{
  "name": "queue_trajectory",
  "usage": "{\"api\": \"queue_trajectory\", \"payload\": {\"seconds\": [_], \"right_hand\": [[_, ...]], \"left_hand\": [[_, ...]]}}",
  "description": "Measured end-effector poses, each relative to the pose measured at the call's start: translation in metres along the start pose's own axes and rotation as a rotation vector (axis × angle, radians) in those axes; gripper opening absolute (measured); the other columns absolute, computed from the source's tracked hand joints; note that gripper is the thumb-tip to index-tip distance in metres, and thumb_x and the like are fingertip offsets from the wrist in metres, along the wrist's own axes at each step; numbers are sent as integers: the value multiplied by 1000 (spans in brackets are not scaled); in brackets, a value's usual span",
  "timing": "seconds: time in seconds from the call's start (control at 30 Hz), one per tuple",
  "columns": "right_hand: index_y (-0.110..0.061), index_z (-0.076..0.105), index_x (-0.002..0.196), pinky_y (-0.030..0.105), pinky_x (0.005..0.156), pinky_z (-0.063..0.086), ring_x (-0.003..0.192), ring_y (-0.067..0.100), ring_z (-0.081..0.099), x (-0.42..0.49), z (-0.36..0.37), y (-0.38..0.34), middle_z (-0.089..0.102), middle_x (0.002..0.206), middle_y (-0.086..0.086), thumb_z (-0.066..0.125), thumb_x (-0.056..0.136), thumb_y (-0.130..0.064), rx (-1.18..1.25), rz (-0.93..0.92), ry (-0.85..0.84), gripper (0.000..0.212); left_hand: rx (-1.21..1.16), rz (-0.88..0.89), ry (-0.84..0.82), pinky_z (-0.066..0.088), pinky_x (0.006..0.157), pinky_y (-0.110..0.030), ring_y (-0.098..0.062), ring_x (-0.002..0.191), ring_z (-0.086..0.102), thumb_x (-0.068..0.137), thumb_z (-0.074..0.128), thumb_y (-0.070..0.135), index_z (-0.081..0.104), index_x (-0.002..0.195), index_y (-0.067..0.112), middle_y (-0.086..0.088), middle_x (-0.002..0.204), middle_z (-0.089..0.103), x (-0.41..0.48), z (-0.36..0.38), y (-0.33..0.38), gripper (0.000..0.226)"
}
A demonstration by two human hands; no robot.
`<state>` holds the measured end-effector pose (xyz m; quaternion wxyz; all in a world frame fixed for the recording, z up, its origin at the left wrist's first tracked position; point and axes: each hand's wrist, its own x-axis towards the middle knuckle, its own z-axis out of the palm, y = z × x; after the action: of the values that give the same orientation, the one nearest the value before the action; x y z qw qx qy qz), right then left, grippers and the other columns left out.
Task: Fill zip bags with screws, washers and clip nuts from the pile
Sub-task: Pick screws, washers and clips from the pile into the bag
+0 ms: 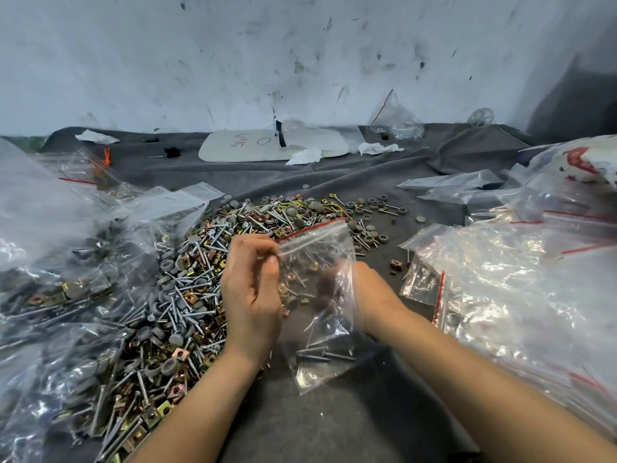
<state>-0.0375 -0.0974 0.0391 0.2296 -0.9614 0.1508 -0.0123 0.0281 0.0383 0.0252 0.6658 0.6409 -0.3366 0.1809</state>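
Grey-clothed table (334, 416): left hand (251, 292) pinches the mouth of a clear red-zip plastic bag (322, 332); right hand (362, 292) grips its three-o'clock edge.

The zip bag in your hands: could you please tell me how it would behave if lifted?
The zip bag is probably floppy: its thin film creases where the left hand pinches it. It would likely sag bottom-heavy, since screws lie at its lower end.

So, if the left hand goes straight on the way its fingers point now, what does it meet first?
The left hand points up-right at the zip bag, whose edge is right at its fingertips. So the bag comes first; behind it, depth unclear, lies the pile.
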Motion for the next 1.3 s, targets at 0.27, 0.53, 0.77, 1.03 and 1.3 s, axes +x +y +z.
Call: {"api": "queue_trajectory", "payload": {"seconds": [0.27, 0.53, 0.77, 1.03, 1.3], "right_hand": [[-16, 64, 88, 24, 70, 52, 71, 6, 59, 4, -29, 14, 65, 84, -3, 63, 88, -10, 334, 152, 397, 6], [-10, 71, 90, 15, 72, 43, 78, 8, 54, -25, -61, -7, 63, 86, -3, 67, 84, -2, 182, -393, 651, 11], [-16, 68, 103, 11, 76, 44, 92, 9, 58, -23, -53, -11, 62, 88, -18, 68, 85, -20, 317, -354, 572, 18], [-19, 68, 94, 22, 75, 46, 88, 14, 63, -2, -34, 21, 68, 93, -3, 57, 92, -14, 383, 38, 351, 12], [-2, 66, 86, 42, 78, 53, 84, 33, 63, 1, -12, 10, 66, 90, 15, 54, 92, -21, 88, 132, 28, 23]], "left_hand": [[153, 70, -156, 43, 74, -8, 5, 87, 50, 84, 42, 18, 56, 83, 9, 0, 93, 50, -2, 5, 1, 17], [150, 138, -294, 45, 86, -16, -7, 99, 53, 87, 46, 18, 62, 86, 3, -3, 104, 53, -5, 6, -1, 22], [123, 105, -265, 42, 84, -15, -9, 98, 55, 87, 45, 19, 61, 86, 3, -6, 104, 56, -5, 4, 0, 23], [10, -15, -2, 47, 77, -23, -7, 88, 53, 84, 41, 20, 50, 86, 29, -1, 94, 55, -1, 2, 3, 12], [35, -43, 19, 46, 78, -29, -19, 87, 54, 85, 43, 3, 51, 84, 27, -9, 91, 55, 0, 2, 4, 25]]}}
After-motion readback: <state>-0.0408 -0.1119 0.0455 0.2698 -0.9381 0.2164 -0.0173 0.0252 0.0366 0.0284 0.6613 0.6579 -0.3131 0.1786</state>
